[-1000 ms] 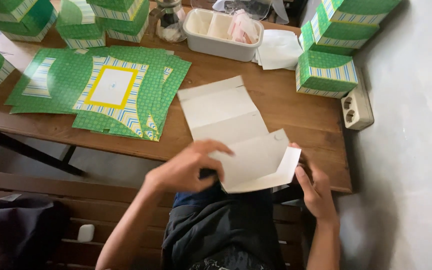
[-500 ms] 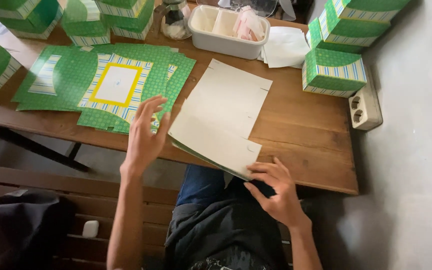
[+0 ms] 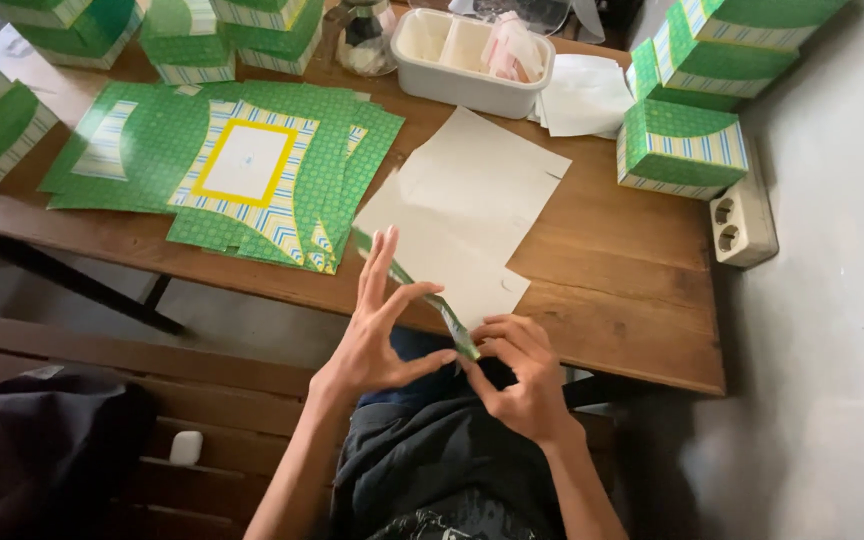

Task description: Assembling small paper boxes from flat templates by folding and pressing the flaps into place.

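A flat cardboard box blank (image 3: 467,215), pale on its upper side and green-patterned underneath, lies tilted over the near edge of the wooden table (image 3: 612,290). My right hand (image 3: 517,375) pinches its near green edge (image 3: 447,315) between thumb and fingers. My left hand (image 3: 382,325) touches the same edge from the left, fingers spread and pointing up. Both hands are just in front of the table edge, above my lap.
A stack of flat green blanks (image 3: 242,170) lies at the left. Folded green boxes (image 3: 682,145) stand at the right and along the back. A white plastic tub (image 3: 472,55), white paper sheets (image 3: 582,95), a glass jar (image 3: 364,38), a power strip (image 3: 744,215) and a wooden bench (image 3: 152,400) are around.
The folded blank was opened and turned pale side up. My left hand came back from the green stack to the blank's near edge, and my right hand took hold of that edge.
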